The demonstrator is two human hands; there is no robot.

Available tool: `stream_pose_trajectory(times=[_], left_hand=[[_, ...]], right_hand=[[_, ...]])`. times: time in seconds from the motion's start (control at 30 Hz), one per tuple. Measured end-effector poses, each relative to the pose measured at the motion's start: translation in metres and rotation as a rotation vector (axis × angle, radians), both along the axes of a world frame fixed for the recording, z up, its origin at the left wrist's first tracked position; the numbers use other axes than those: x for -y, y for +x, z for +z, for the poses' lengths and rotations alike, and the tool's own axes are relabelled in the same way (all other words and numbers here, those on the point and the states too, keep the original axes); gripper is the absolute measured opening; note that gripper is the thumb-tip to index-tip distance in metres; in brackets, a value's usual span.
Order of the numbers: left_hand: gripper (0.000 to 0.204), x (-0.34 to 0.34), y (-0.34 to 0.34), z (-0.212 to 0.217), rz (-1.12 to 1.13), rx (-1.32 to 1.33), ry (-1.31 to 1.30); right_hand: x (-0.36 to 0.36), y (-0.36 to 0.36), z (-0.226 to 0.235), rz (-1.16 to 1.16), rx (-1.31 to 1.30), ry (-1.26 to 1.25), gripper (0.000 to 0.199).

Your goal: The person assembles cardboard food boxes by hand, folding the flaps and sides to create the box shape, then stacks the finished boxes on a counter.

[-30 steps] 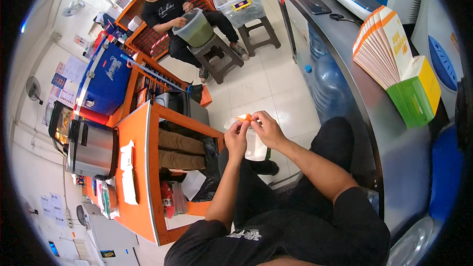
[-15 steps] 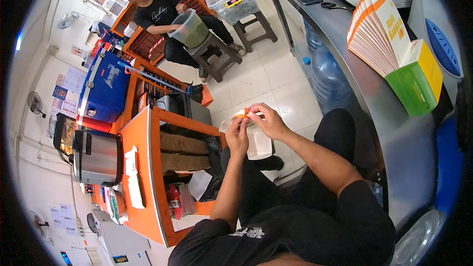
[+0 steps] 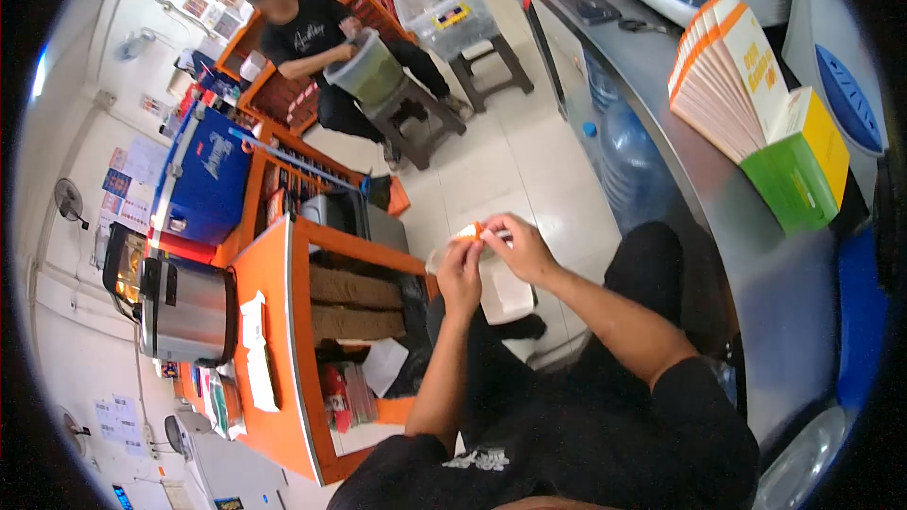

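Observation:
A small orange-and-white paper piece (image 3: 469, 230) is pinched between the fingertips of both hands, in front of my body. My left hand (image 3: 460, 276) grips it from below, fingers pointing up. From the right, my right hand (image 3: 519, 247) pinches its edge with thumb and forefinger. Just under and behind the hands shows an open white carton (image 3: 508, 295), partly covered by them. I cannot tell whether the orange-and-white piece is a flap of this carton. On the metal counter to the right stands a fanned stack of orange-and-white folded cartons (image 3: 723, 85).
A yellow-and-green box (image 3: 798, 170) adjoins the stack. Large blue water bottles (image 3: 631, 156) stand under the metal counter (image 3: 718, 217). An orange table (image 3: 274, 255) with a steel cooker (image 3: 189, 307) is at left. Beyond, a seated person holds a clear tub (image 3: 367, 71) on a stool (image 3: 416, 123).
Both hands have shifted slightly right and down in the picture along with the whole view. They keep their pinch on the orange-and-white piece, whose tilt differs slightly.

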State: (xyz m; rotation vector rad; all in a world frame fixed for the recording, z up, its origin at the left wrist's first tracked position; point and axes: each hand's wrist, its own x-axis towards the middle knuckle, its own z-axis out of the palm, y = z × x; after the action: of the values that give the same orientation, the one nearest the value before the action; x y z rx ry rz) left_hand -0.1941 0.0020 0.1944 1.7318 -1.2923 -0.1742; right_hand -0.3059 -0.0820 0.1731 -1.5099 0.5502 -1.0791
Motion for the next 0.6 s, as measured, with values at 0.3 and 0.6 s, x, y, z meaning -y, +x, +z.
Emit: stream_pose_trajectory(times=[0.3, 0.6], left_hand=[[0.014, 0.0, -0.001, 0.003, -0.024, -0.087, -0.059], [0.021, 0.0, 0.014, -0.014, -0.083, -0.512, -0.046]], right_hand=[[0.0, -0.004, 0.01, 0.06, 0.037, 0.043, 0.016], [0.003, -0.002, 0.005, 0.125, 0.065, 0.127, 0.017]])
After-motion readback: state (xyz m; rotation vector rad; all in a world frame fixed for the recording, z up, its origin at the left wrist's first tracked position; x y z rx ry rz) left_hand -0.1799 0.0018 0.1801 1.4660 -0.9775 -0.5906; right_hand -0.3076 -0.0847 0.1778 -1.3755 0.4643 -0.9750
